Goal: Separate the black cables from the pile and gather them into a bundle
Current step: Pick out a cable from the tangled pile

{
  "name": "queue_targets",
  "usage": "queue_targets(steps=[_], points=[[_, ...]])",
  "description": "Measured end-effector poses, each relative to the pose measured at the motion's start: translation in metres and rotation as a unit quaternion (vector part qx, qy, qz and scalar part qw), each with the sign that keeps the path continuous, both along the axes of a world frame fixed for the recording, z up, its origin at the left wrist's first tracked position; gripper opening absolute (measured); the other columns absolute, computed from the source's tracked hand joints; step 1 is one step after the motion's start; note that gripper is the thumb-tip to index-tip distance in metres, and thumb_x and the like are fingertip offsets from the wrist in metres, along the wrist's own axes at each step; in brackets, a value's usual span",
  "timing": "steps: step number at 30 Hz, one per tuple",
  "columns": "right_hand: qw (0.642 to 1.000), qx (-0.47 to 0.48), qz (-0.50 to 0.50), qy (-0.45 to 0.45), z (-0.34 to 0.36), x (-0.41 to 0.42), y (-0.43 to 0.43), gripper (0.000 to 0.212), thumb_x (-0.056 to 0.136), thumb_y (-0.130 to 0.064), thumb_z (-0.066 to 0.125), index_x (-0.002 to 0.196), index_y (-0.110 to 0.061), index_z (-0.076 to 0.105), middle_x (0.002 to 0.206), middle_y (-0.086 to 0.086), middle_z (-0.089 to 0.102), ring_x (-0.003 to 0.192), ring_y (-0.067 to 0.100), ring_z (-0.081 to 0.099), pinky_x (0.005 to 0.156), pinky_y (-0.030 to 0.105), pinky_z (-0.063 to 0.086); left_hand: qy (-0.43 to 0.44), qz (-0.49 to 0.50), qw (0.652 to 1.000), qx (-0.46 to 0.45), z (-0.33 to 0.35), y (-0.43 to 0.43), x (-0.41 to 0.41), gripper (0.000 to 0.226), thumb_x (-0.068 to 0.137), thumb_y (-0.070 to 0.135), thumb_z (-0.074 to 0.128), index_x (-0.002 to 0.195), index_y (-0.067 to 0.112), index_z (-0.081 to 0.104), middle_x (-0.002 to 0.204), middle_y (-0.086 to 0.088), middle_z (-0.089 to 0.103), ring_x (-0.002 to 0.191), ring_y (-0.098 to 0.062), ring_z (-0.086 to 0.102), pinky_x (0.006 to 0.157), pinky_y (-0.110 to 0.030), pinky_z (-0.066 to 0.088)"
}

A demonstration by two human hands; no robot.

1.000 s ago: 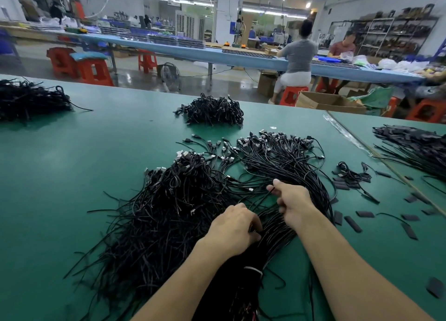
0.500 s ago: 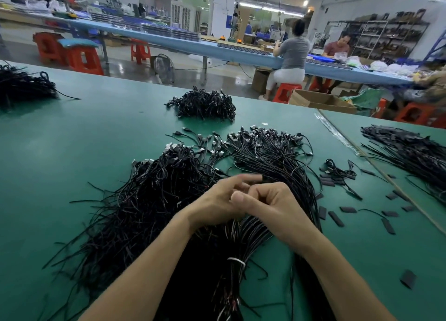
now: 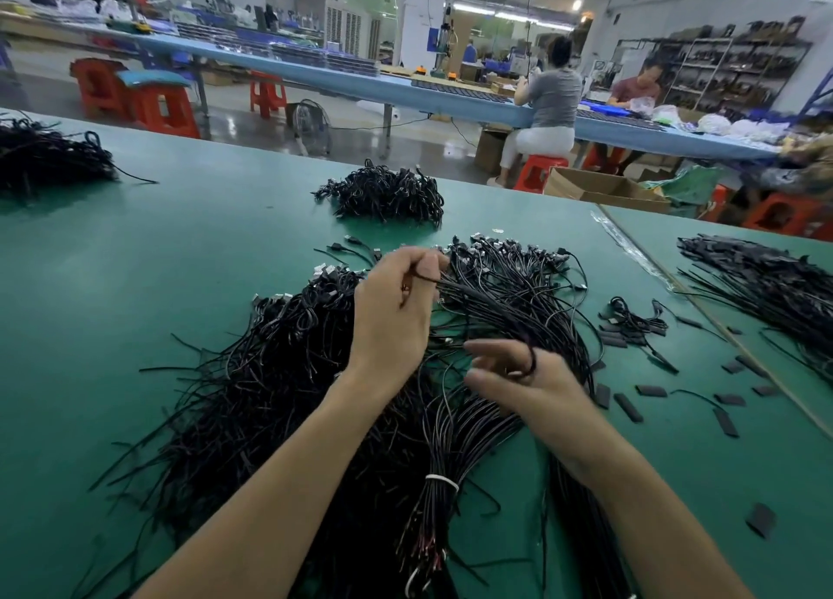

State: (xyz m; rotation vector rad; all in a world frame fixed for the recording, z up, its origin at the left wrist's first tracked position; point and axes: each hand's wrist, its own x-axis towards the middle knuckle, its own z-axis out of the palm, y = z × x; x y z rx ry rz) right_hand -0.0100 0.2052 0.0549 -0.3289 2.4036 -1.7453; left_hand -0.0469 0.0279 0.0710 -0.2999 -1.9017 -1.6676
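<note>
A big loose pile of black cables (image 3: 270,373) with metal plugs covers the green table (image 3: 157,260) in front of me. My left hand (image 3: 392,314) is raised above the pile and pinches a few black cables at its fingertips. Those cables run down and right to my right hand (image 3: 527,382), where they loop around its curled fingers. Below both hands lies a bundle of black cables (image 3: 446,463) tied with a white band.
A smaller heap of cables (image 3: 383,193) lies further back, another heap (image 3: 45,157) at the far left, and a long-cable pile (image 3: 766,283) on the right. Short black sleeves (image 3: 649,391) are scattered at the right. People sit at a blue bench behind.
My hands were joined low over the pile. The left hand has since lifted up and away with a few cables, and the right hand has dropped back toward me with the cables looped on it.
</note>
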Motion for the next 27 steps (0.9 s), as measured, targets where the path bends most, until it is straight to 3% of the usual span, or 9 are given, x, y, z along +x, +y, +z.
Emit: queue_targets(steps=[4,6,9,13,16,18,21,23,27], points=[[0.994,0.101,0.048,0.008,-0.012,-0.001,-0.019,0.038,0.077,-0.044,0.076,0.112,-0.029,0.072,0.073,-0.019,0.066,0.06,-0.003,0.057,0.063,0.011,0.047,0.174,0.035,0.984,-0.027,0.022,0.005,0.014,0.024,0.103,0.017,0.045,0.107,0.011,0.067,0.105,0.0,0.062,0.091,-0.01,0.063,0.08,-0.025,0.053],[0.981,0.19,0.038,0.032,-0.02,-0.003,-0.022,0.035,0.081,-0.035,0.08,0.115,-0.029,0.072,0.065,-0.019,0.059,0.055,-0.007,0.051,0.059,0.008,0.042,0.136,0.031,0.99,-0.001,0.026,0.005,0.011,0.022,0.101,0.018,0.048,0.108,0.013,0.068,0.104,0.009,0.057,0.087,0.0,0.057,0.078,-0.013,0.044],[0.974,0.22,0.052,0.014,-0.031,-0.001,-0.025,0.02,0.081,-0.028,0.08,0.1,-0.028,0.073,0.055,-0.018,0.054,0.051,-0.004,0.049,0.053,0.007,0.038,-0.011,0.049,0.999,0.006,0.017,0.001,0.004,0.023,0.1,0.022,0.05,0.118,0.019,0.063,0.109,0.008,0.05,0.092,-0.001,0.048,0.086,-0.019,0.044],[0.96,0.281,-0.013,0.014,-0.042,-0.006,-0.025,0.013,0.087,-0.025,0.075,0.092,-0.013,0.074,0.086,-0.012,0.066,0.083,0.006,0.061,0.071,0.011,0.048,0.017,0.112,0.989,-0.098,-0.021,-0.008,0.006,0.037,0.105,0.02,0.044,0.139,0.006,0.049,0.121,-0.003,0.039,0.107,-0.018,0.047,0.1,-0.029,0.042],[0.898,0.415,0.004,0.147,-0.046,-0.008,-0.023,0.017,0.093,-0.036,0.066,0.093,-0.022,0.075,0.11,-0.013,0.06,0.109,0.011,0.05,0.098,0.031,0.041,0.051,0.18,0.972,-0.141,-0.037,-0.017,0.002,0.039,0.105,0.016,0.044,0.141,0.002,0.048,0.117,0.0,0.037,0.104,-0.023,0.047,0.095,-0.039,0.045],[0.92,0.359,0.005,0.156,-0.051,-0.009,-0.021,0.014,0.098,-0.028,0.059,0.093,-0.019,0.068,0.102,-0.006,0.065,0.098,0.017,0.061,0.09,0.037,0.05,0.072,0.204,0.964,-0.153,-0.039,-0.021,0.001,0.039,0.106,0.019,0.043,0.14,0.003,0.051,0.109,0.004,0.035,0.099,-0.02,0.042,0.091,-0.038,0.043],[0.985,0.076,-0.145,0.059,-0.048,-0.016,-0.018,0.016,0.102,-0.009,0.048,0.088,-0.009,0.056,0.086,0.015,0.066,0.073,0.024,0.071,0.066,0.035,0.061,0.1,0.249,0.945,-0.19,-0.038,-0.027,0.0,0.043,0.105,0.031,0.039,0.133,0.007,0.061,0.101,-0.002,0.038,0.094,-0.011,0.032,0.087,-0.028,0.032],[0.955,-0.094,-0.279,0.033,-0.04,-0.024,-0.012,0.018,0.105,-0.008,0.041,0.09,-0.01,0.051,0.087,0.018,0.067,0.067,0.026,0.073,0.059,0.028,0.059,0.096,0.24,0.942,-0.213,-0.037,-0.031,-0.001,0.044,0.104,0.038,0.037,0.119,0.013,0.07,0.104,-0.007,0.042,0.096,-0.011,0.033,0.086,-0.032,0.036],[0.861,-0.188,-0.466,0.079,-0.021,-0.037,0.013,0.018,0.106,-0.016,0.042,0.091,-0.023,0.049,0.084,0.008,0.069,0.064,0.014,0.069,0.068,0.029,0.054,0.081,0.159,0.959,-0.221,-0.043,-0.036,-0.002,0.056,0.105,0.046,0.028,0.087,0.005,0.061,0.107,-0.01,0.059,0.098,-0.021,0.053,0.087,-0.045,0.048]])
